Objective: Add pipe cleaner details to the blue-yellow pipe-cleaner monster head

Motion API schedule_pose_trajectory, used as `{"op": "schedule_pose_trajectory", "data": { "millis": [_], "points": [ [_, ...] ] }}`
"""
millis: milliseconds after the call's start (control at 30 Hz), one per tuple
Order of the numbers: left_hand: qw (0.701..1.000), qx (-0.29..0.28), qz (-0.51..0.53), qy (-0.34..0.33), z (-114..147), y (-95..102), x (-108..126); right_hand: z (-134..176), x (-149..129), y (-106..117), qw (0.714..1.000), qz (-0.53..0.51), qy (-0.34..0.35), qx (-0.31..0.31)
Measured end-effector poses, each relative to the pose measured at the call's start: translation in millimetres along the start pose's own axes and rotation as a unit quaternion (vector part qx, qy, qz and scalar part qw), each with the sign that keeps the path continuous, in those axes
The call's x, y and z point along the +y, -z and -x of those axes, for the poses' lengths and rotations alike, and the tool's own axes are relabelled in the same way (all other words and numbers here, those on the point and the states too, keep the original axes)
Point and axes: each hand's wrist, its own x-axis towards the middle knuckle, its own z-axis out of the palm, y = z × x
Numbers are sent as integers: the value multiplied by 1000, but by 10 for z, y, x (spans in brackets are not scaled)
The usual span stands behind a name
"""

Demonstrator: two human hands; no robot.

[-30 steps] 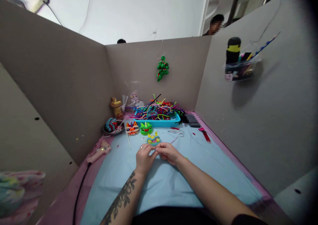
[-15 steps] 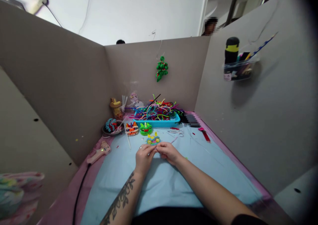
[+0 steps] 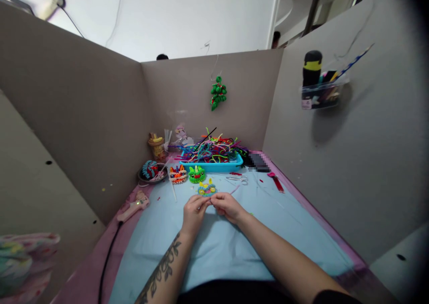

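Note:
My left hand and my right hand meet fingertip to fingertip over the middle of the cloth. Both are closed in a pinch on a thin pink-lilac pipe cleaner, whose free end pokes out behind my right hand. The stretch between the fingers is mostly hidden. Just beyond the fingertips lies a blue and yellow pipe-cleaner animal face. Behind it sit a green pipe-cleaner face and an orange and white one.
A blue tray heaped with pipe cleaners stands at the back. Scissors lie before it. On the left are a pink glue gun with a black cord and a dark bowl. Grey partitions enclose the table.
My hands stay almost in place, with only slight finger movement on the pipe cleaner. A person's head beyond the right partition has shifted left and lower.

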Motion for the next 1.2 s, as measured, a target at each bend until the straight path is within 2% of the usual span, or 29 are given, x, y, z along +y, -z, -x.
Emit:
{"op": "schedule_pose_trajectory", "data": {
  "millis": [500,900,1200],
  "points": [
    [1000,13,11,15,-28,-5,31,1,-11,-5,1000,-28,-12,0],
    [999,-18,38,32,-23,-21,5,-14,11,10,999,-32,-6,1],
    [998,-23,60,18,-16,-25,-22,-10,26,-6,1000,-21,-6,-6]
  ]
}}
